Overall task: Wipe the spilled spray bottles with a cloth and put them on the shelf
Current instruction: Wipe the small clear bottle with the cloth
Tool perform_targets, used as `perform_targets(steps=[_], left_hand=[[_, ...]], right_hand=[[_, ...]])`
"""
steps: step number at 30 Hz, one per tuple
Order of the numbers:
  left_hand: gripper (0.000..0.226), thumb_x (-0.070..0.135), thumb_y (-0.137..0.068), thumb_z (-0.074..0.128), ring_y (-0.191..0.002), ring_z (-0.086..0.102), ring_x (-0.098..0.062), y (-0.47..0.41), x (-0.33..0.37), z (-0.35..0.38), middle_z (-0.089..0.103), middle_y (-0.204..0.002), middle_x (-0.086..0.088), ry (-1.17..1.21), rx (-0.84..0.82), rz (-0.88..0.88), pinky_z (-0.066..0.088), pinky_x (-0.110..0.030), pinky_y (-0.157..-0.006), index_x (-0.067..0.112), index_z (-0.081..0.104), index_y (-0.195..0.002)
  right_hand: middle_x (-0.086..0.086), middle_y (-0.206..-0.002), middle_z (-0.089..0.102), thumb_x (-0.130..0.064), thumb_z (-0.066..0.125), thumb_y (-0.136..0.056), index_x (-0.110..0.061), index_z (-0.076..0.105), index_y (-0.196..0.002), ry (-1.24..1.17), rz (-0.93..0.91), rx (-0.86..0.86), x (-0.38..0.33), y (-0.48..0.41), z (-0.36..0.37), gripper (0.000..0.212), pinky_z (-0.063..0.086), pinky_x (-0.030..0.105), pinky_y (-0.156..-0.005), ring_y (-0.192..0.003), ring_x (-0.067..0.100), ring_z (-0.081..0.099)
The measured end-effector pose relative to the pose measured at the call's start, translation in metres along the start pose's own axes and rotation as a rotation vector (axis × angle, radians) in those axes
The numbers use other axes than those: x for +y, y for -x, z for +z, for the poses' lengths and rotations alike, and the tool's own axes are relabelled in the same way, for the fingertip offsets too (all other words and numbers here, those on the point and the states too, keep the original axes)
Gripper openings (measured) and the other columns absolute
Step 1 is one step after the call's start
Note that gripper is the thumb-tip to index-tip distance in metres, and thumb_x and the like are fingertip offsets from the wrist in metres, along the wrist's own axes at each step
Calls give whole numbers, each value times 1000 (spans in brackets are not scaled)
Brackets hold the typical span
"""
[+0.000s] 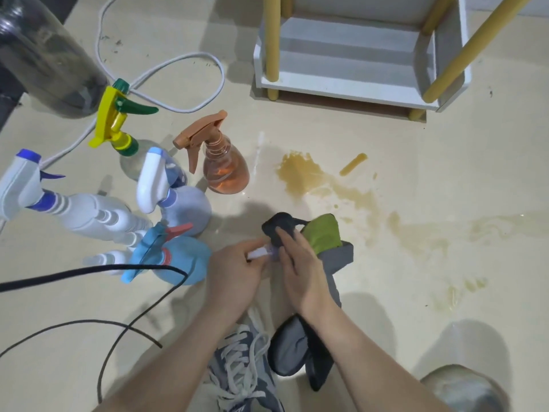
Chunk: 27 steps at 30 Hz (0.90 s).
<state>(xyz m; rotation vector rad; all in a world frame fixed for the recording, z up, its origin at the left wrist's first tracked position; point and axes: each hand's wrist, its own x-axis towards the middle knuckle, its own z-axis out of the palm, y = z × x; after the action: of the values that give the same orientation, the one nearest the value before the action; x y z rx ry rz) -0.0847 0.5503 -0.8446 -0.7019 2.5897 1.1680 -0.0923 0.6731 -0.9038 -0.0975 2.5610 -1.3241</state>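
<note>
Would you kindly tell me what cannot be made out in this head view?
Head view: small bottle is mostly covered by the left hand, right hand and cloth; its shape is unclear.
Head view: shelf is cut off by the top edge; upper levels unseen.
Head view: large clear bottle, top left, is blurred and cut by the edge.

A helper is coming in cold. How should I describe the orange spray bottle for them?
Find the white shelf with yellow posts; a brown spill stains the floor before it. Left of the spill stands the orange spray bottle, the only bottle with an orange trigger and clear orange body.
</note>
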Motion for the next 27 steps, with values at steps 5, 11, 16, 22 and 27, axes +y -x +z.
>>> perform_targets(steps=[5, 11, 16, 22, 27], left_hand=[[10, 17, -87, 68, -79, 59, -16, 11, -16, 6, 73, -88, -4, 0, 9, 18, 44, -30, -72, 13, 74, -94], [16, 24, -93, 53, -79, 62, -28, 0, -22, 20, 68, -79, -5, -180, -98, 60, 42, -36, -63, 18, 59, -79], [7, 19, -80, 66, -73, 60, -15, 8, -26, 18, 67, -74, 5, -40, -53, 58, 48, -33, -65, 25, 70, -81], [15, 11, -78, 68, -79, 59, -15, 5, -17, 25, 66, -82, 6, -36, -6, 145, 40, -27, -67, 23, 72, -87], [12, 10, -80, 64, -73, 53, -9, 9, -27, 28, 59, -78, 14, -81, -19, 197, 33, -14, -62, 21, 67, -85]], right_hand=[[25, -135, 49, -24, 31, -93, -2, 62, -126, 222, 43, 33, 21, -13, -1, 50, 37, 39, -104, -123, 44, 47], [-5, -152, 38, -11, 47, -97, -19, 46, -144, 17, -190, -147, -9, 29, -4, 48, 36, 24, -110, -138, 11, 39], [-2, -161, 24, -12, 39, -86, -23, 36, -150, 601, -92, -195, 35, -3, -33, 65, 40, 44, -105, -146, 25, 23], [7, -121, 65, -2, 47, -82, -9, 66, -124, 113, -67, 114, 4, 4, -31, 47, 31, 13, -99, -114, 24, 53], [6, -148, 46, -3, 48, -90, -10, 50, -141, 175, -165, -127, 17, 20, -11, 51, 31, 28, -111, -132, 28, 43]])
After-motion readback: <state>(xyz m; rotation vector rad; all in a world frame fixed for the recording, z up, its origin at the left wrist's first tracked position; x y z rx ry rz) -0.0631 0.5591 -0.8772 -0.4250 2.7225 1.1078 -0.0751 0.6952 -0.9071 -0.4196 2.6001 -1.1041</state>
